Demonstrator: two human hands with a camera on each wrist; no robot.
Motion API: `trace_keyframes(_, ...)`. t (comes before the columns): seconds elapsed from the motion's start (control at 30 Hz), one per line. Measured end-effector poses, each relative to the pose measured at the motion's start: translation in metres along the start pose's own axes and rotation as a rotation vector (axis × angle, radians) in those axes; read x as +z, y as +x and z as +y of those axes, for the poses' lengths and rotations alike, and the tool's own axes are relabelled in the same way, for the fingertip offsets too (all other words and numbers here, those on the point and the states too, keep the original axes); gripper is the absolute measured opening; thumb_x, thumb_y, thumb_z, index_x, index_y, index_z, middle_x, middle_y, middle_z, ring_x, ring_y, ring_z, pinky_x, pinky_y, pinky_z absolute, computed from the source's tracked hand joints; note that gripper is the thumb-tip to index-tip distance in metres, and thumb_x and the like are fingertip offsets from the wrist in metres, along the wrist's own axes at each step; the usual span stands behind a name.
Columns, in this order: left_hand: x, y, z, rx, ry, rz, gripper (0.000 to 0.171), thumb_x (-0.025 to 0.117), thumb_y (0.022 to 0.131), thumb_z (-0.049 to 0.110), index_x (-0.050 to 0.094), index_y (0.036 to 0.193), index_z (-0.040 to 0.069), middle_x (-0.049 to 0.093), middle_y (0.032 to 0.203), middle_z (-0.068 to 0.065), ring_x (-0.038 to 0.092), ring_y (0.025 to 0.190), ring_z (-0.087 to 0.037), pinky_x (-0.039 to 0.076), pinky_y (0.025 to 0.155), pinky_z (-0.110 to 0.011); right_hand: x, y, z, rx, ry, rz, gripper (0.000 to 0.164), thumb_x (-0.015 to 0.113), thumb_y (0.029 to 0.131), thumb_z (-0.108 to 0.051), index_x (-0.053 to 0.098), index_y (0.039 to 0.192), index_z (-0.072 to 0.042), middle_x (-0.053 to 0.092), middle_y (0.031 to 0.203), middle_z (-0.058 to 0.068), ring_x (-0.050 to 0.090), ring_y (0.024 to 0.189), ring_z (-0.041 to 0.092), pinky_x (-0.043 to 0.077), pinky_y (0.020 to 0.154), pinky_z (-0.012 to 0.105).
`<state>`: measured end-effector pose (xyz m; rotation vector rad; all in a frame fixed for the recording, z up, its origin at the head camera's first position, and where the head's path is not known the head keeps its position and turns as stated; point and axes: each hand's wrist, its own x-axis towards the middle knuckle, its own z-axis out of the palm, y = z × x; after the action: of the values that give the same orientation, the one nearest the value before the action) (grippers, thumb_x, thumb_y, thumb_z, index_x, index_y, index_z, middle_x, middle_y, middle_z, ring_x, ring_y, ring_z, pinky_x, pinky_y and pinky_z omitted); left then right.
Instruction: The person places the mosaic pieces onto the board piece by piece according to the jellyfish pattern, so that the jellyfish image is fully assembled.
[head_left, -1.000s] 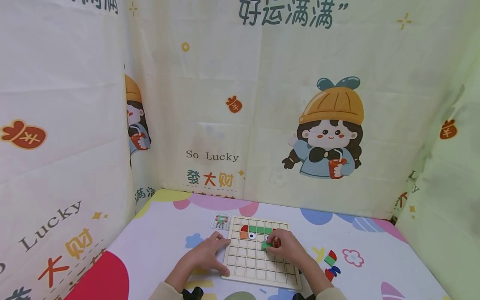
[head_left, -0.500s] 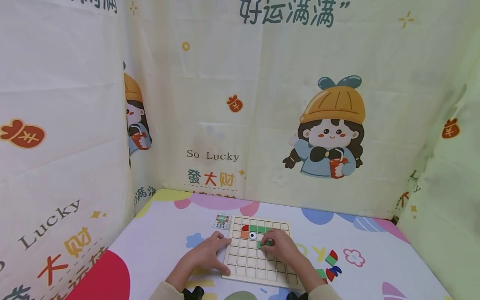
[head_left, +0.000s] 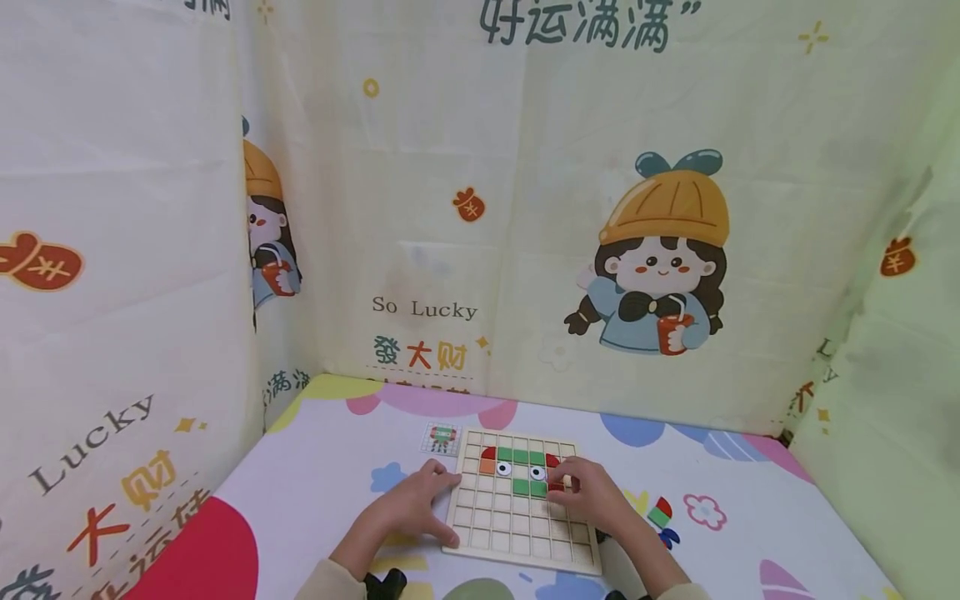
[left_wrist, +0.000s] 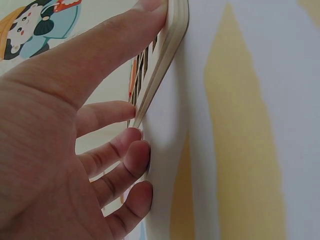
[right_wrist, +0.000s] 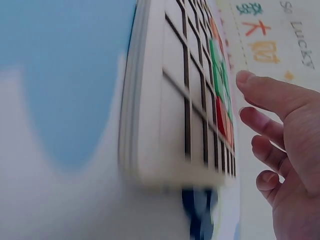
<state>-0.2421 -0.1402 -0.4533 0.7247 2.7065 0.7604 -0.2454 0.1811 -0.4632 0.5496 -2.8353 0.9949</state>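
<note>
Gridded board, coloured tiles apparently inside

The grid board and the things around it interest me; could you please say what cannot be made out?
- Left wrist view: the grid board is cut off by the top edge.
- Head view: the right hand hides some board cells.
- Head view: the pattern card is too small to read in detail.
- Right wrist view: the dark blue shapes are too blurred to outline.
</note>
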Motion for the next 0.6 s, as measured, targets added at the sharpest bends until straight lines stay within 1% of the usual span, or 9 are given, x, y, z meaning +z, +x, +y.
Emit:
trace_keyframes(0.1, 0.0, 0.0, -0.003, 0.008, 0.009, 0.005, 0.093, 0.085, 0.065, 0.051, 0.049, 0.142, 0.013, 0.046, 0.121, -0.002, 0.048, 0.098, -0.015, 0.045, 0.09, -0.037, -0.01, -0.007, 0.008, 0.067, -0.01, 0.002, 0.015, 0.079, 0.079, -0.024, 0.074, 0.091, -0.018, 0.063, 0.088, -0.006, 0.044, 0.065, 0.005, 0.038, 0.056, 0.02)
trace_keyframes(0.23, 0.001, 0.001, -0.004, 0.01, 0.013, 0.008, 0.093, 0.085, 0.064, 0.051, 0.049, 0.142, 0.013, 0.046, 0.12, -0.001, 0.048, 0.099, -0.014, 0.045, 0.091, -0.037, -0.026, -0.024, 0.019, 0.177, -0.037, 0.013, 0.017, 0.081, 0.076, -0.022, 0.073, 0.09, -0.02, 0.064, 0.088, -0.007, 0.045, 0.065, 0.008, 0.038, 0.056, 0.021)
trace_keyframes(0.33, 0.001, 0.001, -0.003, 0.007, 0.009, 0.012, 0.093, 0.086, 0.064, 0.049, 0.05, 0.141, 0.012, 0.046, 0.121, -0.002, 0.049, 0.099, -0.016, 0.046, 0.091, -0.038, -0.038, -0.037, 0.028, 0.235, -0.043, 0.008, 0.019, 0.082, 0.075, -0.023, 0.073, 0.092, -0.021, 0.064, 0.088, -0.006, 0.044, 0.066, 0.008, 0.038, 0.055, 0.022)
trace_keyframes(0.43, 0.001, 0.002, -0.004, 0.003, 0.001, 0.009, 0.093, 0.086, 0.064, 0.049, 0.05, 0.141, 0.013, 0.046, 0.121, -0.002, 0.049, 0.1, -0.016, 0.046, 0.092, -0.039, -0.051, -0.05, 0.039, 0.244, -0.03, -0.025, 0.024, 0.082, 0.075, -0.027, 0.072, 0.095, -0.019, 0.064, 0.088, -0.004, 0.044, 0.065, 0.008, 0.038, 0.054, 0.022)
trace_keyframes(0.6, 0.003, 0.003, -0.006, 0.002, 0.001, 0.003, 0.093, 0.085, 0.064, 0.05, 0.049, 0.142, 0.014, 0.045, 0.12, -0.001, 0.048, 0.098, -0.015, 0.045, 0.089, -0.038, -0.066, -0.071, 0.057, 0.179, 0.007, -0.101, 0.037, 0.084, 0.072, -0.031, 0.071, 0.101, -0.012, 0.061, 0.085, 0.001, 0.044, 0.06, 0.004, 0.038, 0.053, 0.022)
